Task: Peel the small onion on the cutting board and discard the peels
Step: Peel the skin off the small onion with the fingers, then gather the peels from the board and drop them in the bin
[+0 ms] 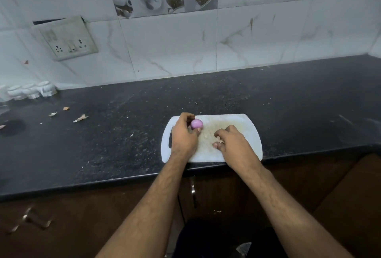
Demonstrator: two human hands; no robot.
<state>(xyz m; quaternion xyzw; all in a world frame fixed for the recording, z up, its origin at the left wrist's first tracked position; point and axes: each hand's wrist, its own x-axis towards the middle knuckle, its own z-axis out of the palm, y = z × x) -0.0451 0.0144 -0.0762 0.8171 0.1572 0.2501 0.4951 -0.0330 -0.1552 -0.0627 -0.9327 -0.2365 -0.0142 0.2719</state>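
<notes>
My left hand pinches the onion over the board, far-left corner. My right hand, fingers curled on peels, lies right of it.

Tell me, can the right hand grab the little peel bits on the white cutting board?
Probably yes. The right hand already rests on the white plastic cutting board, fingers curled over pale peel scraps, with nothing between. The left hand holds the small peeled purple onion off to the side.
</notes>
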